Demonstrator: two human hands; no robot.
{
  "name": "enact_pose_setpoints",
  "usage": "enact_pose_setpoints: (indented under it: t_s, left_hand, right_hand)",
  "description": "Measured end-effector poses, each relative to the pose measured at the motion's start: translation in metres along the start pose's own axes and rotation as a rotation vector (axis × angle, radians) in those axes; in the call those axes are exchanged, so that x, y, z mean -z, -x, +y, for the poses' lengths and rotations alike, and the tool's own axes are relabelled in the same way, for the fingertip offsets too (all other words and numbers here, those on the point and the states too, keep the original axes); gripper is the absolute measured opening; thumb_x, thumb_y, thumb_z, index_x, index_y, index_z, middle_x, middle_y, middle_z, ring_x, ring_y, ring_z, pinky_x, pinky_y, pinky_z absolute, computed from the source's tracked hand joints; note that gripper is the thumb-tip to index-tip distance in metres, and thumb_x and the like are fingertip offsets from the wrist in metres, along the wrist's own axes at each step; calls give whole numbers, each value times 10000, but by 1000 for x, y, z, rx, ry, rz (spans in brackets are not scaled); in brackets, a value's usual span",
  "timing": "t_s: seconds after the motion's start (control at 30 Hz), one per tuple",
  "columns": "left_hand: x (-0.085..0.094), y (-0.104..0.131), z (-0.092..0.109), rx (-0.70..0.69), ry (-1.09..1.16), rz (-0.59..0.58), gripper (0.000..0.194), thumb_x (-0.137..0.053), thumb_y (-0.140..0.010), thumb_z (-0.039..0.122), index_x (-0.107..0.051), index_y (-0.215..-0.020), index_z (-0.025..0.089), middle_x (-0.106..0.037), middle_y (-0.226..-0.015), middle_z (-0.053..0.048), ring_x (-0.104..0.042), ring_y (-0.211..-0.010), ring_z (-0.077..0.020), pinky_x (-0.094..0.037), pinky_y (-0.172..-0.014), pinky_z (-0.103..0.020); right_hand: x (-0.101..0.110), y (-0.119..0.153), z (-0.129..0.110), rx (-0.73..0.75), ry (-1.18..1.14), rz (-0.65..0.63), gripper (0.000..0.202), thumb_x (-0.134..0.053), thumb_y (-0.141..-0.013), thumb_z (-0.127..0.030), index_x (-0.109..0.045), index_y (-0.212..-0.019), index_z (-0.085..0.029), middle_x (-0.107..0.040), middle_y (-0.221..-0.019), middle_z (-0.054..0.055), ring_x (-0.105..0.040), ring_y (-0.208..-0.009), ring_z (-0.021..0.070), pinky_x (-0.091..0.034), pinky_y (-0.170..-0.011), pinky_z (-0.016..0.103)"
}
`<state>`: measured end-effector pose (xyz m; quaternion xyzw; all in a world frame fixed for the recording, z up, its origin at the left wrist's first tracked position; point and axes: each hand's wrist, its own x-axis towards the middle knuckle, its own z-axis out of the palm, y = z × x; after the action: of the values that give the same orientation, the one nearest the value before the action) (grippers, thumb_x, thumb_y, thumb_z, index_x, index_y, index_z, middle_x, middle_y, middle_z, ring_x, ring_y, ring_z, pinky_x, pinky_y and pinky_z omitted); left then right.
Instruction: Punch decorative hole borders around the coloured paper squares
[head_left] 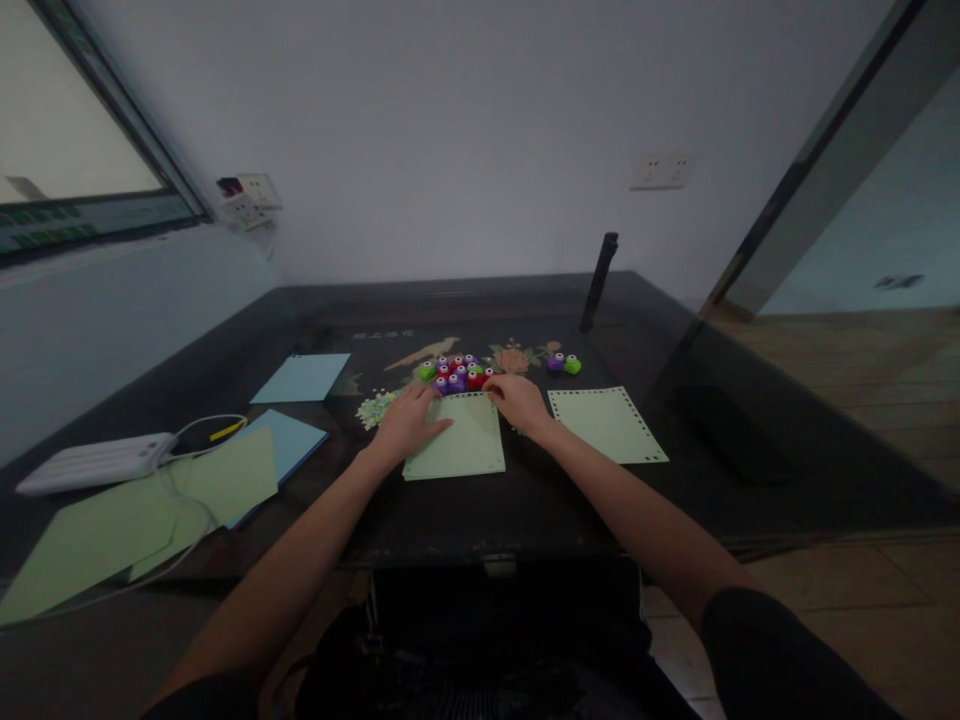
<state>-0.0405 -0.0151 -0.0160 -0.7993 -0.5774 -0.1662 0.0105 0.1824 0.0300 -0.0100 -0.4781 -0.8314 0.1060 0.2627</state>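
A pale green sheet (pixel 459 440) with marks or holes along its edges lies on the dark table in front of me. My left hand (pixel 409 422) rests on its upper left part, thumb apart from the fingers. At the upper right corner my right hand (pixel 517 400) has its fingers pinched together; whatever they hold is too small to make out. Just beyond the sheet sits a cluster of small purple, red and green toys (pixel 456 376) with eye shapes. A second pale green sheet (pixel 607 425), marked along its edges, lies to the right. Behind it are a purple toy (pixel 556 363) and a green toy (pixel 573 365).
Green sheets (pixel 232 475), a blue sheet (pixel 285 440) and a white power strip (pixel 101 462) with a cable lie at the left. Farther back is a light blue sheet (pixel 304 378). A black upright object (pixel 599 283) stands back right; a dark flat object (pixel 731 435) lies right.
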Motion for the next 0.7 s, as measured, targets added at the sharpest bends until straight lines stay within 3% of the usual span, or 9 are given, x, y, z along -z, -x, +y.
enact_pose_setpoints:
  t_s: [0.17,0.3,0.47,0.57,0.7]
  left_hand:
    - [0,-1,0,-7,10,42,412,-629,-739,404,-530,-1056,159,-583,-1091,-132,-509,-1056,-300,-406,-898,-414]
    - [3,-2,2,10,148,65,303,-608,-749,292,-546,-1024,180,-610,-1053,-102,-543,-1018,-260,-420,-888,-386]
    - [12,-5,0,130,387,137,193,-585,-760,308,-607,-916,197,-669,-960,-58,-603,-900,-227,-450,-821,-359]
    - [17,-7,-4,224,480,179,253,-630,-716,384,-642,-871,185,-681,-878,-55,-612,-785,-221,-462,-722,-335]
    - [18,-6,-6,293,607,222,317,-654,-687,421,-657,-873,165,-668,-814,-48,-596,-714,-196,-451,-643,-297]
  right_hand:
    - [-4,-1,7,-70,-306,17,235,-601,-729,-150,-655,-956,-181,-661,-783,28,-597,-728,159,-434,-687,263]
    - [-4,-2,13,-118,-500,-2,237,-647,-682,-188,-649,-917,-151,-620,-684,1,-572,-648,131,-426,-641,250]
    - [3,-2,13,-202,-751,-144,228,-694,-632,-228,-612,-826,-141,-508,-503,-71,-485,-491,96,-397,-532,235]
    - [9,0,9,-270,-911,-250,230,-729,-606,-242,-568,-744,-153,-575,-543,-32,-538,-507,110,-416,-515,238]
    - [18,4,5,-248,-935,-336,213,-730,-624,-274,-565,-688,-158,-602,-567,-2,-557,-516,108,-391,-484,219]
